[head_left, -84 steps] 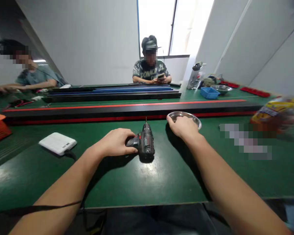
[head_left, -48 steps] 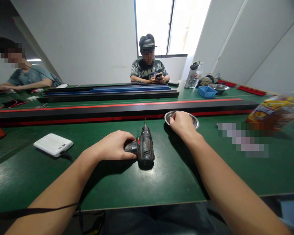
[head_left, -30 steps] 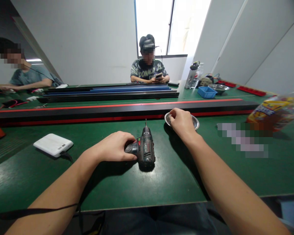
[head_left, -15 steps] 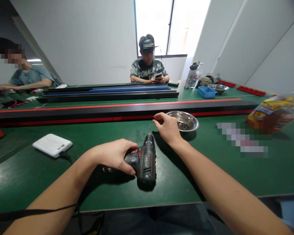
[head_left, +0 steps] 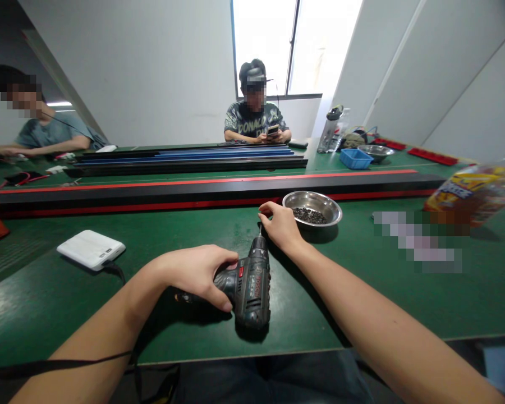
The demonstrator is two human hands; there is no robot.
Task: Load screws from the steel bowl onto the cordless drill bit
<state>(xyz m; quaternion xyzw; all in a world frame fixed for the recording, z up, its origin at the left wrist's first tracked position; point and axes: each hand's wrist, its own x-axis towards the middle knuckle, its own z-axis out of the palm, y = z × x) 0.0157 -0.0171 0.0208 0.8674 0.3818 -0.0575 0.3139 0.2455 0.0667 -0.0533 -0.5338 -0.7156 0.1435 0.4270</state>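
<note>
A black cordless drill (head_left: 253, 292) is gripped at its handle by my left hand (head_left: 202, 275), its bit pointing away from me. My right hand (head_left: 280, 224) is at the tip of the bit, thumb and forefinger pinched together. Whatever lies between those fingertips is too small to make out. Just behind the right hand stands a steel bowl (head_left: 334, 216) with many small dark screws (head_left: 309, 215) in it.
A long black bar with red edges (head_left: 185, 193) crosses the table beyond my hands. A white power bank (head_left: 90, 248) with a cable lies at left. At right are a snack bag (head_left: 467, 193) and a blue tray (head_left: 356, 159). Across the table sits a person (head_left: 256, 120) with a phone.
My right hand has moved left and slightly toward me, from beside the bowl to the drill bit's tip. The drill has shifted slightly toward me in my left hand.
</note>
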